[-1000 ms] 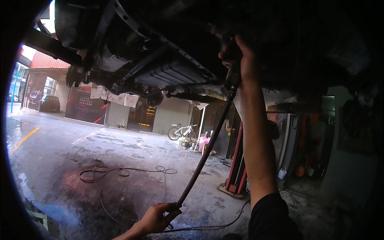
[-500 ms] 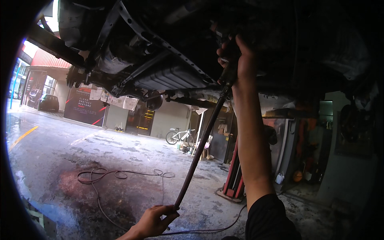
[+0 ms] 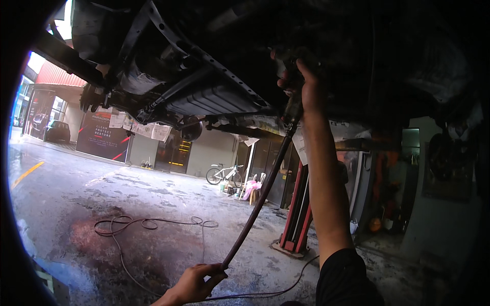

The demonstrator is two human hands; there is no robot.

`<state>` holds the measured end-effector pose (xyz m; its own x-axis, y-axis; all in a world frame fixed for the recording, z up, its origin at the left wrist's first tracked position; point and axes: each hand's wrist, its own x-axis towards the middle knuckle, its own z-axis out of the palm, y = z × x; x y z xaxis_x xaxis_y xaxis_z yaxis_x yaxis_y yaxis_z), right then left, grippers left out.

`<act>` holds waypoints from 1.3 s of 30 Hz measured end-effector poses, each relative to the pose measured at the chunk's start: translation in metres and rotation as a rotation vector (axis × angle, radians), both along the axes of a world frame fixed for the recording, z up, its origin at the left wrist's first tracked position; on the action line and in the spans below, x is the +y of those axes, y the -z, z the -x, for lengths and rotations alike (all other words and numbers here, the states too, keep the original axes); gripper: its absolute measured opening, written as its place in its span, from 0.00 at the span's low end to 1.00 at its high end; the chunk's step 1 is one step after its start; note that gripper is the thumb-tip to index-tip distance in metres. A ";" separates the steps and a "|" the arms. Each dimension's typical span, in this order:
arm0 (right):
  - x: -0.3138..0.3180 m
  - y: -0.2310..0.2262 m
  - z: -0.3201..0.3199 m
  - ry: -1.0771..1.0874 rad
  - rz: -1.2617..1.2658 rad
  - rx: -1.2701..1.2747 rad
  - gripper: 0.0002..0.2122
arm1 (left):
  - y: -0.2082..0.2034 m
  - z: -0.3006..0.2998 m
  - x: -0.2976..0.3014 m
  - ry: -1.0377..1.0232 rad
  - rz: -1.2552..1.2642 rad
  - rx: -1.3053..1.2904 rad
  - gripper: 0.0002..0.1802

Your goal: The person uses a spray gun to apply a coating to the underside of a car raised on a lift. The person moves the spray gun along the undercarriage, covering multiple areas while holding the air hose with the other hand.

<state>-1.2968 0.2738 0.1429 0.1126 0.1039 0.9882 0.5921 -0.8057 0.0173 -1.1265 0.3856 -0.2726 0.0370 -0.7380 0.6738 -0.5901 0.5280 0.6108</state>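
Overhead is the dark underside of a raised car (image 3: 214,94). My right hand (image 3: 309,89) reaches up under it, closed round the handle of a dark hand tool (image 3: 292,109). Deep shadow hides the tool's upper end and whatever it touches. A thick dark hose (image 3: 258,201) hangs from the bottom of that handle and slants down to the left. Low in the view, my left hand (image 3: 194,283) pinches the hose's lower part between thumb and fingers.
Thinner hose (image 3: 122,229) lies looped across the stained floor. A red lift post (image 3: 296,224) stands behind my right forearm. Farther off are a white bicycle (image 3: 224,175), a chair with pink cloth (image 3: 251,189) and a dark banner (image 3: 103,135). Paper sheets (image 3: 153,131) hang from the car.
My right hand and the tool have come down slightly. The hose's upper end has dropped with them, while my left hand keeps its pinch. The background has shifted a little left.
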 end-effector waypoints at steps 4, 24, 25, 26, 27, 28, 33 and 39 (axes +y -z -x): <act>0.000 0.000 0.002 -0.098 -0.043 0.009 0.15 | 0.001 0.000 -0.002 -0.023 0.040 -0.007 0.14; -0.003 0.006 -0.012 -0.027 -0.019 0.033 0.15 | 0.012 -0.012 -0.012 0.007 -0.014 0.012 0.14; 0.000 0.007 -0.013 -0.043 -0.035 0.021 0.14 | 0.013 -0.013 -0.011 0.000 0.009 0.012 0.14; 0.003 0.007 -0.014 -0.058 -0.035 0.003 0.14 | 0.014 -0.013 -0.010 -0.008 0.033 0.011 0.14; 0.006 0.008 -0.016 -0.068 -0.015 -0.011 0.14 | 0.014 -0.014 -0.009 -0.016 0.057 0.010 0.14; 0.009 0.008 -0.016 -0.080 -0.058 -0.003 0.14 | 0.015 -0.016 -0.007 -0.030 0.062 -0.005 0.14; 0.025 0.009 -0.023 -0.160 -0.059 -0.027 0.14 | 0.015 -0.019 0.002 -0.062 0.048 0.002 0.15; 0.044 0.006 -0.025 -0.243 -0.124 -0.037 0.14 | 0.014 -0.021 0.012 -0.068 0.046 0.106 0.14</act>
